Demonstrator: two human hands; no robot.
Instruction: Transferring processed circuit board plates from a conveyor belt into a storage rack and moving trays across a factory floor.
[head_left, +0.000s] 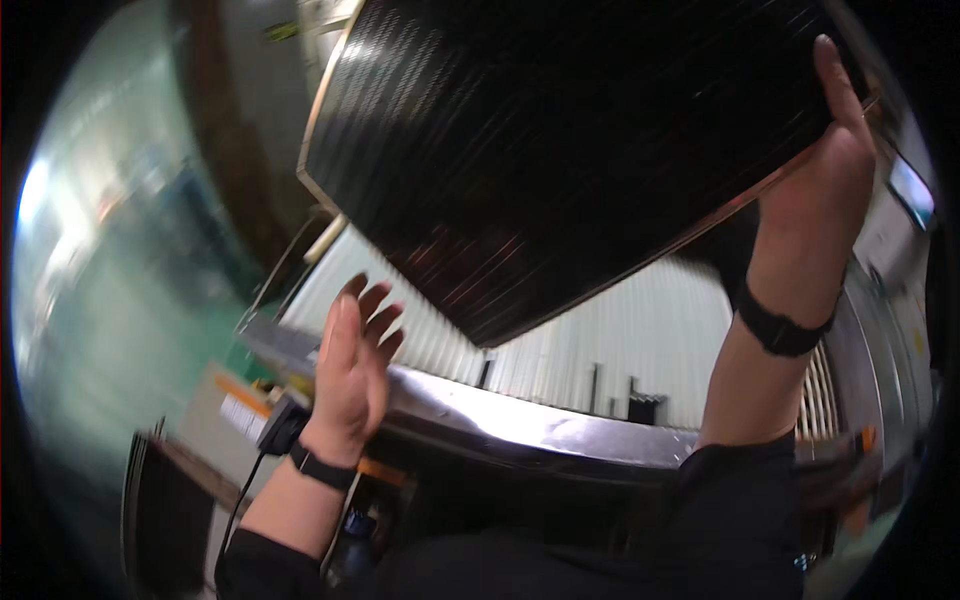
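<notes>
A large dark panel [570, 150] with fine parallel lines and a thin pale rim is raised and tilted in front of me, one corner pointing down toward me. At its right edge, my right hand [828, 165] grips it with the thumb along the edge; the other fingers are hidden. My left hand [352, 370] holds nothing. Its fingers are apart and point up, just short of the panel's lower left edge. Both wrists wear black straps, and a small black box [285, 424] with a cable sits by the left one.
Under the panel lies a pale ribbed surface [650, 335], bordered on my side by a shiny metal edge [530, 420]. More dark panels [165, 520] stand at the lower left, near a grey box with an orange strip [222, 412]. A lit screen [911, 192] is at far right.
</notes>
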